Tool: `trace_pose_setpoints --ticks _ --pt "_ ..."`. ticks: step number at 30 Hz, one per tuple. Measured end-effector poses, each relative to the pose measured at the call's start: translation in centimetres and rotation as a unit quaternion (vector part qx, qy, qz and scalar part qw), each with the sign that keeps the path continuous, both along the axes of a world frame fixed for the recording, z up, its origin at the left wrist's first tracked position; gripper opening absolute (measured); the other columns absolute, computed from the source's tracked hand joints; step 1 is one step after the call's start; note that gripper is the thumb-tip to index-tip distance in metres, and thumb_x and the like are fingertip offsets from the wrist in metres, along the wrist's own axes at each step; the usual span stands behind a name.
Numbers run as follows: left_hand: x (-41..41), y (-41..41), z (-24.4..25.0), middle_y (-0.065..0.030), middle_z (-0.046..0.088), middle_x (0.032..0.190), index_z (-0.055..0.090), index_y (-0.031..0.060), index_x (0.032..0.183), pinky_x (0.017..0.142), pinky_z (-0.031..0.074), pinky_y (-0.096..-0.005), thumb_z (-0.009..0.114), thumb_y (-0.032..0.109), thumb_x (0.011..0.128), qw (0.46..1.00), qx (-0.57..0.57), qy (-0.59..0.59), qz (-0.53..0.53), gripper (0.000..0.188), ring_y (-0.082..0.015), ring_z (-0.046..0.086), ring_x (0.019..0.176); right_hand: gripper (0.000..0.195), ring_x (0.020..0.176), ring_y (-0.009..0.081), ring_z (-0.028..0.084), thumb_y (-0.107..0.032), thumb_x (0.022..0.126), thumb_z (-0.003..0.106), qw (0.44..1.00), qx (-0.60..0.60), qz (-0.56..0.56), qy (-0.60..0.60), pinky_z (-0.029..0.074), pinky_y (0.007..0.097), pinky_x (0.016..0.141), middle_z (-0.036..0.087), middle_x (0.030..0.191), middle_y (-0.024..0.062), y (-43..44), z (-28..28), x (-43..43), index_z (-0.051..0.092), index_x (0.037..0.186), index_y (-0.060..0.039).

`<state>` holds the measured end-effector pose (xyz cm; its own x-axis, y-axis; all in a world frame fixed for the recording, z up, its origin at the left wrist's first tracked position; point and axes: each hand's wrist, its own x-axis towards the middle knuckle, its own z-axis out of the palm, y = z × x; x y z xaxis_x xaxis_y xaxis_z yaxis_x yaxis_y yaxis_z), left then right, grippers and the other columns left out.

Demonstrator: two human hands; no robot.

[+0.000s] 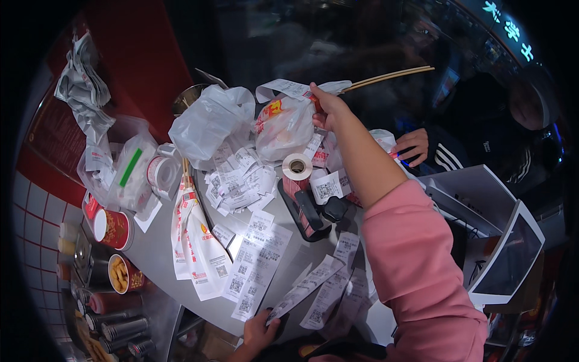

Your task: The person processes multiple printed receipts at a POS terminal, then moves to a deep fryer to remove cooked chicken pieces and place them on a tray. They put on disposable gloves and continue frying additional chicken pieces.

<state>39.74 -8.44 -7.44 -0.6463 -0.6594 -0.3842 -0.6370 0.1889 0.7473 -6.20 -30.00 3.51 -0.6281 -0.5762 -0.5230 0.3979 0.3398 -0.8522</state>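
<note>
My right hand point(331, 107) reaches across the counter and grips the gathered top of a white plastic carrier bag point(287, 129) with red and yellow print. A printed receipt strip point(285, 87) curls out beside my fingers. Two thin wooden sticks point(389, 78) stick out to the right from white wrapping behind that hand; whether my fingers hold the wrapping is hidden. Down at the counter's near edge, my left hand point(258, 334) pinches the end of a long paper receipt point(307, 285). More receipts point(260, 267) lie flat just left of it.
White printed paper sleeves point(203, 253) with sticks lie left of centre, near a pile of receipts point(242, 181). A label roll point(297, 166) stands mid-counter. Red paper cups point(113, 228) and a cup of fried food point(124, 273) are at left. Another person's hand point(411, 147) is beside a white terminal point(506, 253).
</note>
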Motion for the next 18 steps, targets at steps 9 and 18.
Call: trace_pose_setpoints --ticks 9,18 --pt "0.5 0.1 -0.9 -0.0171 0.061 0.072 0.059 0.0069 0.095 0.06 0.047 -0.0415 0.054 0.038 0.083 0.999 -0.001 0.032 0.014 0.034 -0.0374 0.06 0.07 0.036 0.081 0.0216 0.061 -0.003 0.07 0.073 0.991 -0.112 -0.051 0.061 0.049 0.0298 0.07 0.063 0.099 0.0104 -1.0 -3.2 -0.3 0.059 0.103 -0.001" --pt "0.2 -0.3 -1.2 -0.0169 0.059 0.068 0.059 0.0069 0.091 0.058 0.045 -0.0412 0.054 0.04 0.083 0.999 -0.009 0.049 0.012 0.034 -0.0379 0.059 0.067 0.047 0.088 0.0223 0.062 -0.002 0.066 0.077 0.978 -0.153 -0.023 0.143 0.049 0.0315 0.079 0.062 0.102 0.0136 0.1 -3.3 -0.1 0.055 0.107 0.0027"
